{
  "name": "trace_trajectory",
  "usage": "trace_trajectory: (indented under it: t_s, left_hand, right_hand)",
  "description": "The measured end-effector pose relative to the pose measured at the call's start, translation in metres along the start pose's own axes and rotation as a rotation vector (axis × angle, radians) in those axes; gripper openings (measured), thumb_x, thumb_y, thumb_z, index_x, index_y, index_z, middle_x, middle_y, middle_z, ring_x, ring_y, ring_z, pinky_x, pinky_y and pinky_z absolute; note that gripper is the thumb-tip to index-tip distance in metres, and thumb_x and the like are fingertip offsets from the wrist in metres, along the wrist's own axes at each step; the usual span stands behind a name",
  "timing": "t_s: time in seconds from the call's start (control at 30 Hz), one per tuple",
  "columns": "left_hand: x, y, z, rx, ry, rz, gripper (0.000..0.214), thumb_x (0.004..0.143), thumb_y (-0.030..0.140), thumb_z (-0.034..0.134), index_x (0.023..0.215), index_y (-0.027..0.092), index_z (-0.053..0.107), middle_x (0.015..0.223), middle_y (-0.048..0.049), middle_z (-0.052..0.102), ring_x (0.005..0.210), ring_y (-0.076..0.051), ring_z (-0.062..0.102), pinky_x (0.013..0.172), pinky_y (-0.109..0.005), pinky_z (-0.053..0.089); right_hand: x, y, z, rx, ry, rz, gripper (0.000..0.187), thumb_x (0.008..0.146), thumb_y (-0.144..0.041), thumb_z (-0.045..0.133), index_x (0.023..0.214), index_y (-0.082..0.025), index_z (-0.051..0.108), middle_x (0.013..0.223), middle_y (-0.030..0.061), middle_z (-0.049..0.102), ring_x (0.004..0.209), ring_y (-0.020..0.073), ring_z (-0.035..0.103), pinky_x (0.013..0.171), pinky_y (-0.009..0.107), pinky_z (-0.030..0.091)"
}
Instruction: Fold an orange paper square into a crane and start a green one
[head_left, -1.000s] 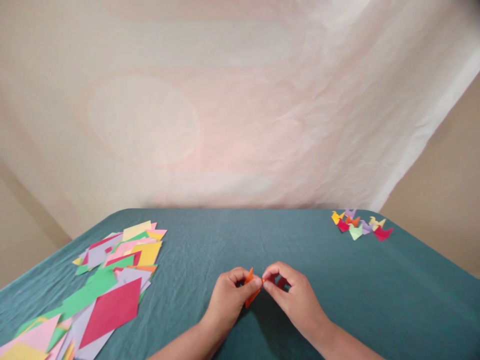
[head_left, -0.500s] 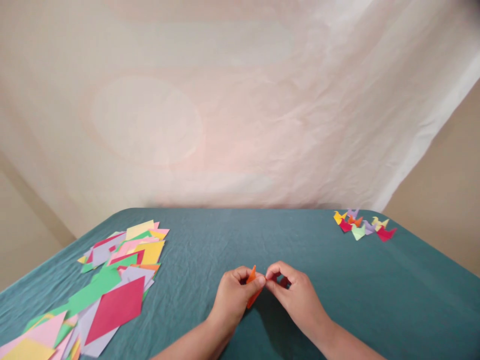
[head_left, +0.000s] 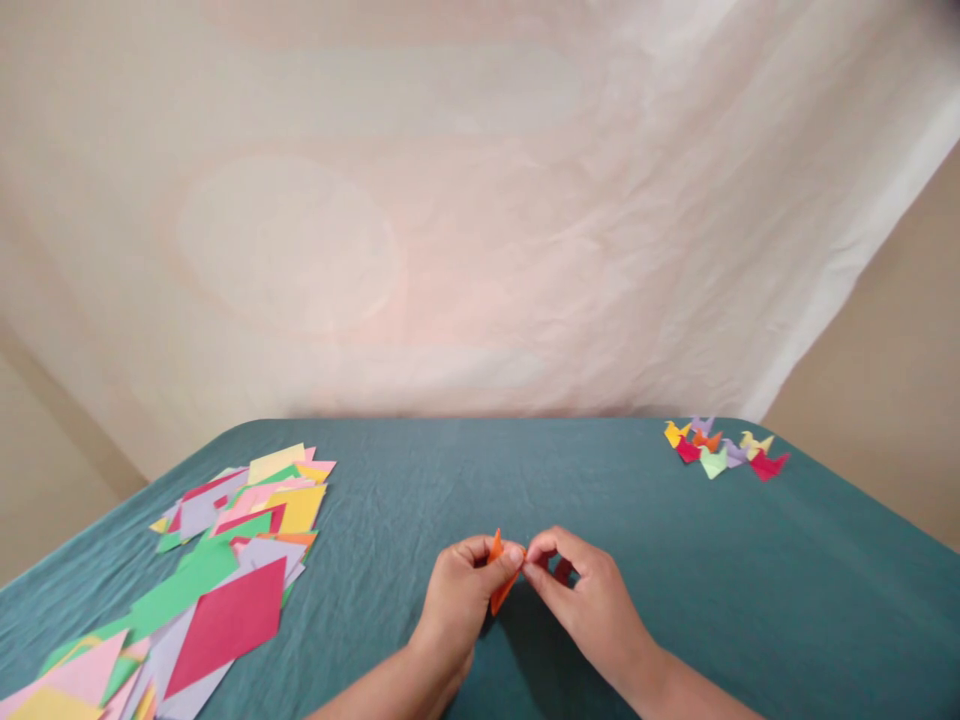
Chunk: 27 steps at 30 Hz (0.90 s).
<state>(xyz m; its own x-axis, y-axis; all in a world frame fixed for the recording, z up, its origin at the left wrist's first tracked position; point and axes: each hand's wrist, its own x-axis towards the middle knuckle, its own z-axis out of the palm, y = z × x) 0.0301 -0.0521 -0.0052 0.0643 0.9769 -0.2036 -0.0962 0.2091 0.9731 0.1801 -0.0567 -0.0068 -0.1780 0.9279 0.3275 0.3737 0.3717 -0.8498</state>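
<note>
Near the front middle of the table, a small folded piece of orange paper (head_left: 504, 592) is held between both hands. My left hand (head_left: 463, 596) pinches its body between thumb and fingers, with one orange point sticking up above the thumb and a folded edge showing below. The thumb and forefinger of my right hand (head_left: 581, 585) close on a small tip at the paper's right side. Most of the paper is hidden behind my left thumb and fingers, so its full shape cannot be made out.
Loose sheets of coloured paper (head_left: 232, 615) lie spread in overlapping piles along the left side. At the far right stand several small folded paper birds (head_left: 713, 461) in mixed colours. A green cloth (head_left: 405, 480) covers the table, and a pale sheet (head_left: 480, 250) hangs behind it.
Both hands, with the orange paper, appear shifted very slightly left. The pinch of each hand stays closed on the paper, and the view itself has moved a little.
</note>
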Motion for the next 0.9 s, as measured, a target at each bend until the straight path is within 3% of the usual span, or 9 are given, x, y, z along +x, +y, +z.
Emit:
trace_trajectory:
  t_s: [0.17,0.4,0.73,0.9]
  left_hand:
    - [0.002,-0.001,-0.002,-0.016,-0.006,-0.006,0.034,0.065,0.043,0.072,0.073,0.010,0.067,0.060,-0.0008,0.055,0.054,-0.009,0.042,0.054,-0.022,0.031]
    - [0.002,0.000,-0.003,0.033,-0.001,0.043,0.030,0.068,0.040,0.070,0.072,0.011,0.066,0.059,0.0008,0.052,0.054,-0.009,0.040,0.054,-0.021,0.030]
    - [-0.001,0.005,-0.002,0.068,-0.023,0.099,0.023,0.071,0.035,0.068,0.069,0.012,0.065,0.055,0.0032,0.048,0.052,-0.008,0.036,0.051,-0.020,0.028]
    - [0.000,0.003,-0.003,0.071,-0.032,0.094,0.026,0.071,0.038,0.068,0.069,0.012,0.064,0.056,0.0029,0.049,0.053,-0.009,0.037,0.052,-0.021,0.028]
  right_hand:
    - [0.000,-0.006,-0.005,0.078,-0.035,0.054,0.007,0.085,-0.022,0.054,0.081,-0.020,0.060,0.076,-0.0016,0.062,0.067,0.0126,0.056,0.061,0.021,0.041]
    - [0.001,-0.001,-0.007,0.210,-0.110,0.174,0.027,0.088,-0.040,0.051,0.077,-0.017,0.061,0.069,-0.0007,0.057,0.063,0.0127,0.050,0.057,0.022,0.038]
    - [0.002,0.009,-0.003,0.412,-0.187,0.259,0.026,0.083,-0.042,0.057,0.080,-0.017,0.061,0.068,-0.0011,0.056,0.056,0.0107,0.047,0.052,0.021,0.037]
    - [0.001,0.004,-0.003,0.327,-0.157,0.205,0.022,0.085,-0.037,0.055,0.078,-0.017,0.060,0.069,-0.0009,0.057,0.060,0.0115,0.049,0.056,0.021,0.039]
